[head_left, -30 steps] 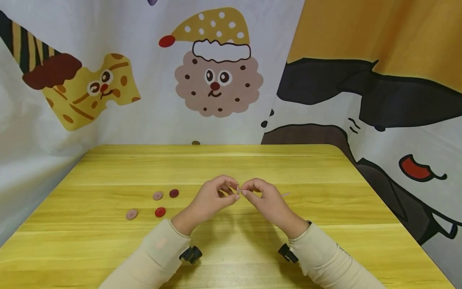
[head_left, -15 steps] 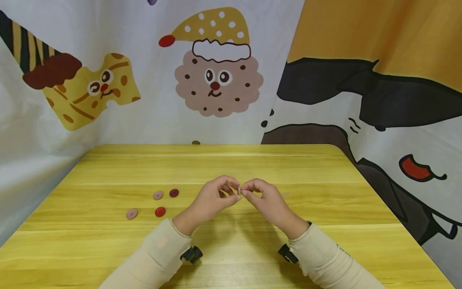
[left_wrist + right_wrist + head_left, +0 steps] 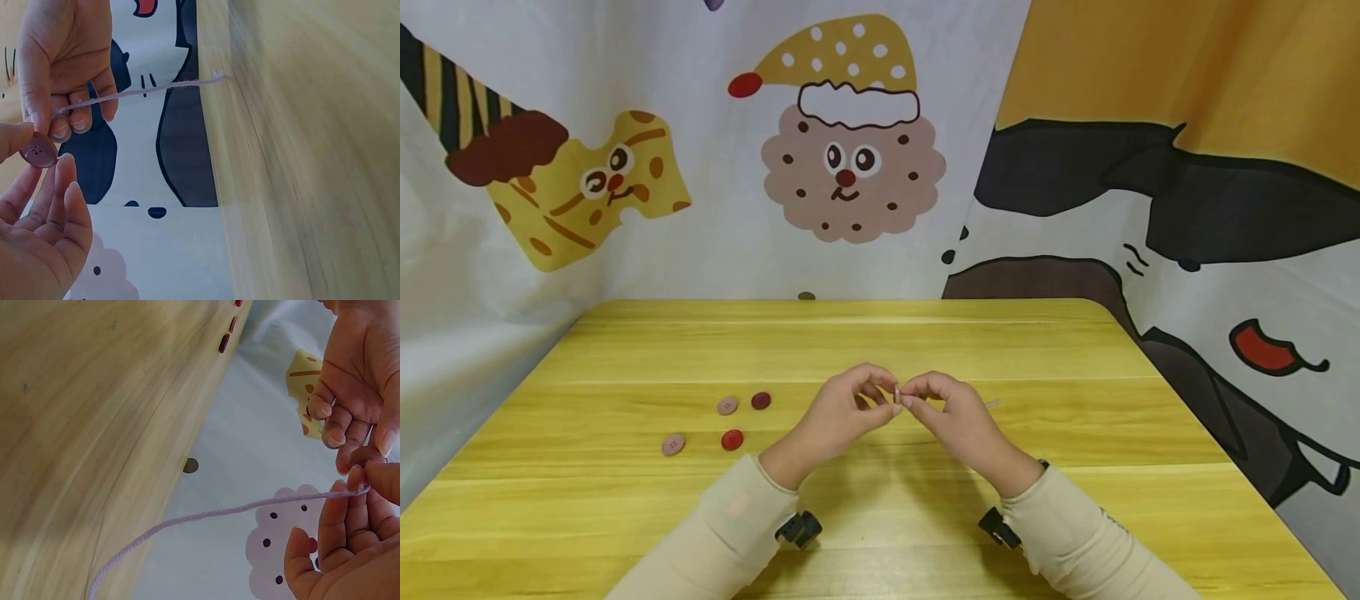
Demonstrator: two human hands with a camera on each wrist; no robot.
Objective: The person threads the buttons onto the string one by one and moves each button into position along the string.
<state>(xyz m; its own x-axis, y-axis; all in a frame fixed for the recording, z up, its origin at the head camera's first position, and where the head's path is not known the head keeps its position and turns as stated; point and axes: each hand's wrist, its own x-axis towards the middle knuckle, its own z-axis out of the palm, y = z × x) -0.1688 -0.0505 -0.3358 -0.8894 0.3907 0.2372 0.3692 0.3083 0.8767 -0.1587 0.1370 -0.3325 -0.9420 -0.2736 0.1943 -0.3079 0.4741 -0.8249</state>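
Purple yarn [image 3: 206,514] is pinched in my right hand [image 3: 958,417], beside the brown button [image 3: 39,152] my left hand [image 3: 838,410] pinches, above the table [image 3: 880,333]. Dark marks [image 3: 1112,527] on my right sleeve [image 3: 1082,521] are too tiny to read.

A button [image 3: 39,150] is held above the table [image 3: 880,333], between left hand [image 3: 842,406] and right hand [image 3: 953,410]. Past the latter, yarn [image 3: 206,514] is trailed rightward. Left of both, four loose buttons [image 3: 732,439] are laid on the table, two behind two. Behind it, a cloth [image 3: 715,250] is hung.
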